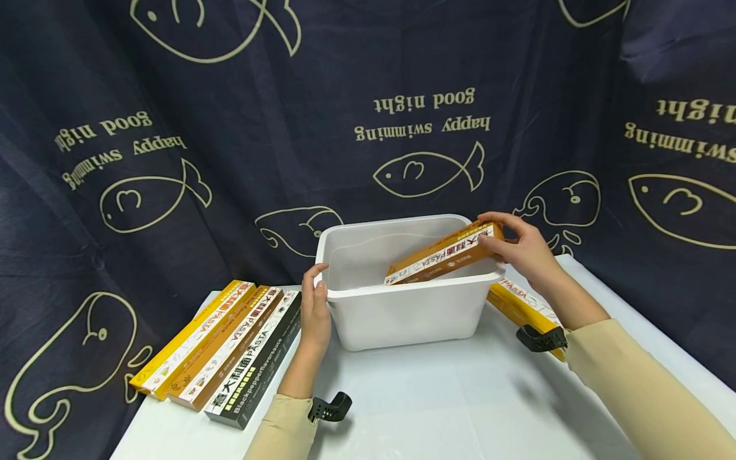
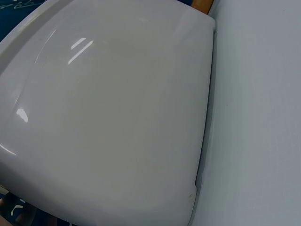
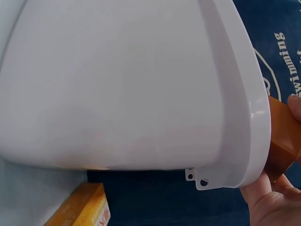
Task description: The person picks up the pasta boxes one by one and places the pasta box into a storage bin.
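Observation:
A white plastic bin (image 1: 408, 319) stands on the table, its opening facing up. My right hand (image 1: 523, 252) grips one end of an orange-brown pasta box (image 1: 443, 255) at the bin's right rim. That box slants down to the left, its far end inside the bin. In the right wrist view, fingers hold the pasta box (image 3: 284, 134) just past the rim. My left hand (image 1: 315, 313) holds the bin's left rim, the fingers over its edge. The bin's wall (image 2: 117, 103) fills most of the left wrist view. The bin's floor is hidden.
Left of the bin lie a yellow pasta box (image 1: 195, 338), a brown pasta box (image 1: 230, 348) and a black pasta box (image 1: 259, 361), side by side. Another yellow pasta box (image 1: 520, 306) lies right of the bin, under my right forearm. A dark fish-patterned curtain (image 1: 322, 128) hangs behind the table.

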Available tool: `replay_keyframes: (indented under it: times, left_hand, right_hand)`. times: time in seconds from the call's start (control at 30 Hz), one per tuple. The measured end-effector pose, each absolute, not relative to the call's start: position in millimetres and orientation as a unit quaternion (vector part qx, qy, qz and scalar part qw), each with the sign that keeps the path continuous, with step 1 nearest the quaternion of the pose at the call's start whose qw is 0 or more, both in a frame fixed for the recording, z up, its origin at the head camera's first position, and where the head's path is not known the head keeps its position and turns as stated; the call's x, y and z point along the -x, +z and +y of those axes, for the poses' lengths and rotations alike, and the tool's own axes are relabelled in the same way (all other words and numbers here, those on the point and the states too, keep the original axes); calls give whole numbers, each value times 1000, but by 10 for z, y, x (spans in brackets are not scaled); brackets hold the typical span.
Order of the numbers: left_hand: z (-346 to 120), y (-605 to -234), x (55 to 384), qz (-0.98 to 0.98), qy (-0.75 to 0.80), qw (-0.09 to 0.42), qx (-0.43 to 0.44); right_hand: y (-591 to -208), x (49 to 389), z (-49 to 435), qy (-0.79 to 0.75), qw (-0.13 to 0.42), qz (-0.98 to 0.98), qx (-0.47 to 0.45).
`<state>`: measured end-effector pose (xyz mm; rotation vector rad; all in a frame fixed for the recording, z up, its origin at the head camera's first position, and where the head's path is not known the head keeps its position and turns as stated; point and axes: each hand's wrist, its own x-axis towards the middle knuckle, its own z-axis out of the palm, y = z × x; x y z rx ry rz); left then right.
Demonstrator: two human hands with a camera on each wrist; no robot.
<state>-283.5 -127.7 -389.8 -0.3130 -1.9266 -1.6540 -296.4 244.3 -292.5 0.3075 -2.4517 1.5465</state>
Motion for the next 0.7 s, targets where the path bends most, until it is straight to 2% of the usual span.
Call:
replay_keyframes:
  times: [0.7]
  left_hand:
    - [-1290,-3920,2851,-718,-619,291,125]
  right_hand:
    - [-2838,3160,2280,443,60,-885,-126]
